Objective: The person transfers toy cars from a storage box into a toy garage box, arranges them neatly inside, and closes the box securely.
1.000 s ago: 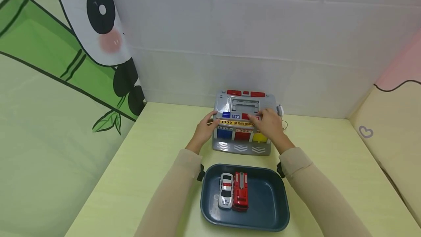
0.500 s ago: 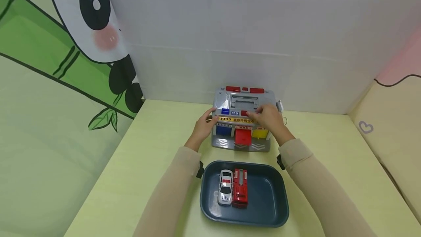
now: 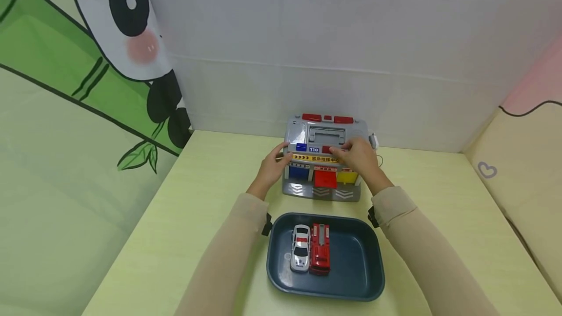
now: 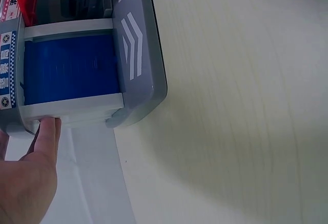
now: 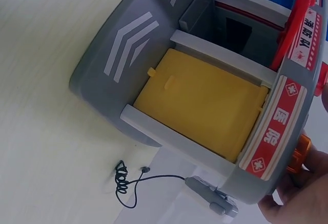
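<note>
A grey toy rescue station (image 3: 326, 160) with blue, red and yellow garage doors stands near the back wall. My left hand (image 3: 270, 169) touches its left side, and in the left wrist view its fingers (image 4: 47, 137) lie straight against the side wall. At the right, my right hand (image 3: 362, 160) is over the top front, its thumb touching the red button (image 3: 327, 149). Beside its fingers is an orange button (image 5: 299, 154). The red door (image 3: 325, 179) is swung up and outward; the blue door (image 4: 72, 69) and yellow door (image 5: 202, 101) are down.
In front of the station sits a dark blue tray (image 3: 369, 294). It holds a white police car (image 3: 300, 248) and a red fire truck (image 3: 320, 250), side by side. A grey handpiece with a coiled cord (image 5: 121, 179) hangs at the station's right side.
The red door, down one second ago, has swung up and out. Both hands stay at about the same places on the station. The head view has shifted slightly.
</note>
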The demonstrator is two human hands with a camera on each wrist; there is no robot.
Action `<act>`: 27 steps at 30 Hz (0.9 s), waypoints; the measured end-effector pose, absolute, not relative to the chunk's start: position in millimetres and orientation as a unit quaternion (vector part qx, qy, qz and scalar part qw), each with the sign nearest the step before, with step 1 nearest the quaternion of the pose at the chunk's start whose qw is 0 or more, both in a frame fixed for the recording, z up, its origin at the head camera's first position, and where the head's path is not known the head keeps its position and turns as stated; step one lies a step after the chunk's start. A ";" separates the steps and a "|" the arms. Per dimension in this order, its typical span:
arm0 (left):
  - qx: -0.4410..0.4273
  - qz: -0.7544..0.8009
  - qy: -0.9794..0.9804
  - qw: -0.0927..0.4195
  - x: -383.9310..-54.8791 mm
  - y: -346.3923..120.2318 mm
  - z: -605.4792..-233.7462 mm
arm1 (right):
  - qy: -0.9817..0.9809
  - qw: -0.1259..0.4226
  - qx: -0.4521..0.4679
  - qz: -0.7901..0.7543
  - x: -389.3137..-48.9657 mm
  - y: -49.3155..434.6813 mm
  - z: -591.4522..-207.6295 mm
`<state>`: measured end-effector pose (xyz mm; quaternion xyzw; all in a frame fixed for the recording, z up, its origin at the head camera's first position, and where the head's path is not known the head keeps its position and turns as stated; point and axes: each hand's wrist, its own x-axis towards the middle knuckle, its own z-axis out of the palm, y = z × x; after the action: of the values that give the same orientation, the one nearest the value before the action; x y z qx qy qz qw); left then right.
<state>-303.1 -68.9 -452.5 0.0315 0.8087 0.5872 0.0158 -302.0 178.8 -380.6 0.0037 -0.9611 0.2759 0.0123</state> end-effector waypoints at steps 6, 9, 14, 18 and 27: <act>0.028 0.590 0.807 0.021 -302.7 -68.1 -451.6 | -0.966 0.030 0.022 0.256 -300.7 180.0 -384.1; 0.026 0.591 0.806 0.022 -302.7 -67.8 -451.9 | -0.967 0.036 0.029 0.249 -300.2 180.6 -386.4; 0.025 0.589 0.807 0.020 -303.2 -67.5 -453.7 | -0.967 0.037 0.038 0.248 -299.2 181.6 -386.6; 0.023 0.590 0.807 0.020 -303.2 -67.4 -454.1 | -0.966 0.031 0.049 0.254 -297.8 183.0 -385.4; 0.021 0.589 0.808 0.019 -302.6 -67.6 -453.4 | -0.957 0.032 0.074 0.279 -292.2 186.2 -383.6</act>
<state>-302.6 -67.6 -453.4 0.0213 0.8079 0.5886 0.0186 -292.2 186.2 -383.6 0.0741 -0.9568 0.2794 0.0322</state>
